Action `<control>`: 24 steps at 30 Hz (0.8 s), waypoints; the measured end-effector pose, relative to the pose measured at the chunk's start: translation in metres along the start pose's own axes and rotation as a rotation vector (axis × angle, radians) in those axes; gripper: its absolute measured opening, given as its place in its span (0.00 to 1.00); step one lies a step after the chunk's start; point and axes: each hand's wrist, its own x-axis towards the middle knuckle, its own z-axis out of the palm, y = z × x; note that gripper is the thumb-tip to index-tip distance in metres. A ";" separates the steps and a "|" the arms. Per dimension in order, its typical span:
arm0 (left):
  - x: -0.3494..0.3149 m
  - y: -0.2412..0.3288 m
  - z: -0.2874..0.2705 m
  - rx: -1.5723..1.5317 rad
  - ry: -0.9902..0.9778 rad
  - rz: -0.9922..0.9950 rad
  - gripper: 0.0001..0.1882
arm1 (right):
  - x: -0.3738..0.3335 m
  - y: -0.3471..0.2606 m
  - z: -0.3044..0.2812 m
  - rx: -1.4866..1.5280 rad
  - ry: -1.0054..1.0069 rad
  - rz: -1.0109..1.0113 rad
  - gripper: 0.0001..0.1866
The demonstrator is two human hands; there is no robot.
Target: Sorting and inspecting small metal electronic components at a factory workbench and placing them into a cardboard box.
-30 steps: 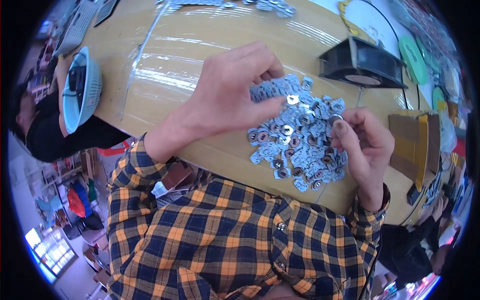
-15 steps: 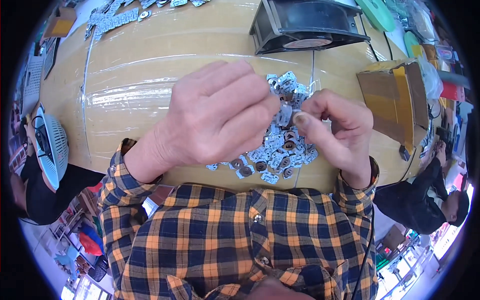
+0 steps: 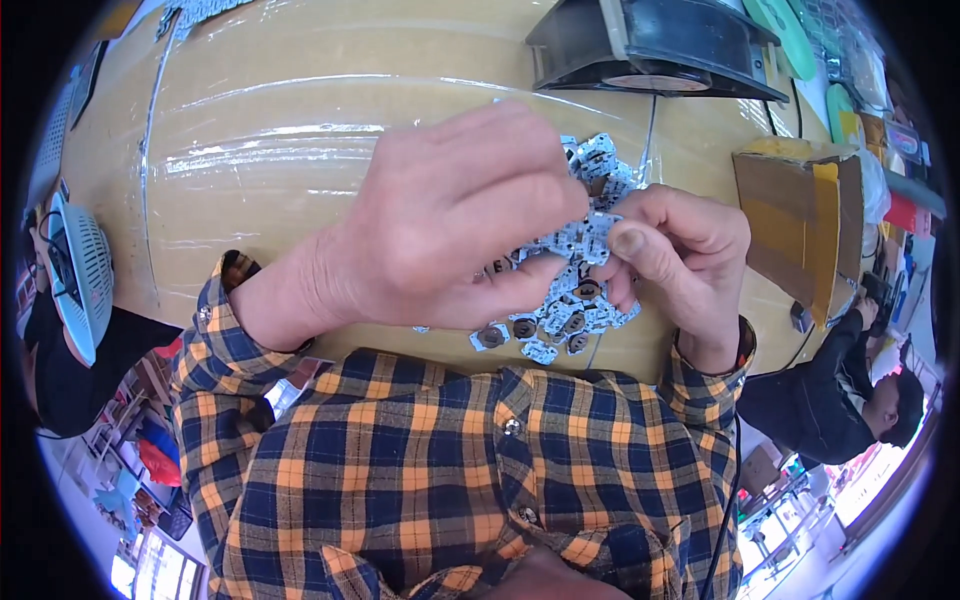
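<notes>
Right hand (image 3: 680, 258) pinches a small circuit board (image 3: 596, 238); left hand (image 3: 455, 225) half-curled, hold hidden; slack pinching could drop it.

Nothing on or around the table (image 3: 270, 60) comes clear enough for me to read as a word or number. On the person's side of the black fan (image 3: 690, 42), some of the small boards (image 3: 540, 353) carry dark round discs (image 3: 525, 327), and several of those show pale, letter-like marks, too small to make out surely. The fan itself has a pale, reddish-tinged label (image 3: 655, 83) set in it; any lettering there is too fine for me.
</notes>
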 end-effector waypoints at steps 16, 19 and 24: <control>-0.008 0.010 -0.004 -0.860 -0.013 -0.722 0.07 | 0.000 -0.001 0.010 0.030 0.009 0.020 0.10; -0.002 0.012 -0.008 -1.250 -0.060 -0.974 0.08 | 0.001 0.002 0.013 0.600 -0.064 0.172 0.10; -0.007 0.008 0.001 -1.079 0.089 -0.862 0.09 | 0.005 0.014 0.014 0.446 0.039 0.010 0.13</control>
